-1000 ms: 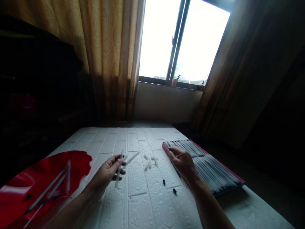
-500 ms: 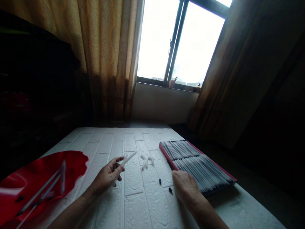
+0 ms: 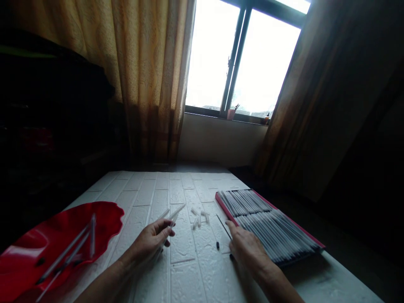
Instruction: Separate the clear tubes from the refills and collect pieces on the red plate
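My left hand (image 3: 154, 239) is closed around slim translucent pen barrels (image 3: 177, 213), their ends sticking out past the fingertips. In my right hand (image 3: 248, 244) a thin dark pen refill (image 3: 223, 226) is pinched, pointing up and to the left. That hand is just left of a red-edged box (image 3: 223, 205) packed with two rows of grey, pen-like sticks (image 3: 268, 229). Between the hands lie several short clear pieces (image 3: 199, 219) on the white table. A small black plug (image 3: 217, 245) is nearer to me, and another (image 3: 231, 256) is partly covered by my right hand.
A red wavy-rimmed tray (image 3: 104, 207) on the left holds several long pen-like sticks (image 3: 67, 252). The white brick-patterned table (image 3: 186, 277) runs back toward a window with curtains (image 3: 148, 84). A small cup (image 3: 231, 113) stands on the sill.
The thin dark refill now shows beyond my right hand's fingers, where it was not visible before. A second barrel end shows at my left hand. The whole view has shifted slightly.
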`<state>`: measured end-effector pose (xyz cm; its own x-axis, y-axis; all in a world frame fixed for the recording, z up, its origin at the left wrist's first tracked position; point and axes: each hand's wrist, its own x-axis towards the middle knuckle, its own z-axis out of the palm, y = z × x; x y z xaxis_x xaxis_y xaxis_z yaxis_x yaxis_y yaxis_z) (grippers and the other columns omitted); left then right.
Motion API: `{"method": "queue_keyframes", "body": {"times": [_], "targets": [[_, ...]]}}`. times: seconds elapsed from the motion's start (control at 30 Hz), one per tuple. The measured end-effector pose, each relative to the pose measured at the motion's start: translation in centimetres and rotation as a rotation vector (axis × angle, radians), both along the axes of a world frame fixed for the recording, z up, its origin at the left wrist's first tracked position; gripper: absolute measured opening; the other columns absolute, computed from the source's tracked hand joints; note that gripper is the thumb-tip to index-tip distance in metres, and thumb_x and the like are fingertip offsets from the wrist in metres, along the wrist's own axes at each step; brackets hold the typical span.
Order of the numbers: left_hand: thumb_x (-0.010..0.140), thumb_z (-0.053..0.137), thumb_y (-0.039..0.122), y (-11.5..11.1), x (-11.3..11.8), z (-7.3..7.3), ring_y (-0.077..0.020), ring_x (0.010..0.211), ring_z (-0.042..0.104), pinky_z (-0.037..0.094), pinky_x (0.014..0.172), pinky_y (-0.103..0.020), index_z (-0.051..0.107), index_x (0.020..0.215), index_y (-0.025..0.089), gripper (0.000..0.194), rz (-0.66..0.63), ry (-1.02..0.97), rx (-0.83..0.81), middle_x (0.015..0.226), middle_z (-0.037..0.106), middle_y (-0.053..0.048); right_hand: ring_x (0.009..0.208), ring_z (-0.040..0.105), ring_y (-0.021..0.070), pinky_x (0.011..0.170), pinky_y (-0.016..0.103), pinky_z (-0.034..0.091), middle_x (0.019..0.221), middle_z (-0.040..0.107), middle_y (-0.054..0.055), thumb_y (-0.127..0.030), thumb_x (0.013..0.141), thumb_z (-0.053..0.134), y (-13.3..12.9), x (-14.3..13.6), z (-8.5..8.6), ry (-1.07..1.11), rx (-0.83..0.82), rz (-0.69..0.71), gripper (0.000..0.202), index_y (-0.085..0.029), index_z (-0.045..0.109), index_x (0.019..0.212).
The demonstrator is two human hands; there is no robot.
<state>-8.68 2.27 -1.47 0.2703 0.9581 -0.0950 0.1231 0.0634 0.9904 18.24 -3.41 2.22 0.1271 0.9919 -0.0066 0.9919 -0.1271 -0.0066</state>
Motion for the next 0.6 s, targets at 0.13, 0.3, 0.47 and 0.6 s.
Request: {"method": "queue_keyframes", "body": {"times": [0.13, 0.3, 0.47, 0.6], "targets": [[0.06, 0.073, 0.049, 0.0, 0.1, -0.3, -0.0122, 0.056, 0.058, 0.039, 0.048, -0.022, 0.064, 0.092, 0.018, 0.045, -0.019, -0.051, 0.015, 0.078, 0.065, -0.001, 0.092, 0.066, 0.0223, 0.078, 0.03, 0.046, 0.107, 0.067, 0.011, -0.009, 0.082, 0.043, -0.2, 0.1, 0.6, 0.208, 0.154, 0.142, 0.053, -0.021, 0.05, 0.133], [0.065, 0.076, 0.04, -0.3, 0.1, 0.3, -0.014, 0.059, 0.064, 0.046, 0.055, -0.024, 0.064, 0.092, 0.019, 0.036, 0.024, -0.192, -0.018, 0.08, 0.068, -0.002, 0.082, 0.064, 0.0175, 0.073, 0.028, 0.05, 0.097, 0.066, 0.008, -0.013, 0.079, 0.045, -0.9, -0.9, 1.3, 0.503, 0.396, 0.391, 0.036, -0.015, 0.062, 0.111], [0.073, 0.074, 0.028, -0.9, 0.1, 2.0, -0.0144, 0.058, 0.068, 0.052, 0.056, -0.024, 0.062, 0.092, 0.017, 0.025, 0.13, -0.372, -0.156, 0.083, 0.07, -0.003, 0.072, 0.065, 0.0159, 0.065, 0.027, 0.053, 0.088, 0.068, 0.007, -0.02, 0.088, 0.047, -1.1, -2.4, 1.4, 0.634, 0.725, 0.545, 0.021, -0.017, 0.063, 0.102], [0.085, 0.061, 0.011, -1.1, 0.2, 3.0, -0.0134, 0.062, 0.071, 0.056, 0.059, -0.022, 0.06, 0.086, 0.015, 0.003, 0.312, -0.608, -0.298, 0.085, 0.071, -0.006, 0.069, 0.068, 0.014, 0.062, 0.023, 0.055, 0.083, 0.071, 0.004, -0.014, 0.088, 0.049, -2.3, -3.7, 0.9, 0.72, 0.931, 0.632, 0.024, -0.021, 0.062, 0.108]]}}
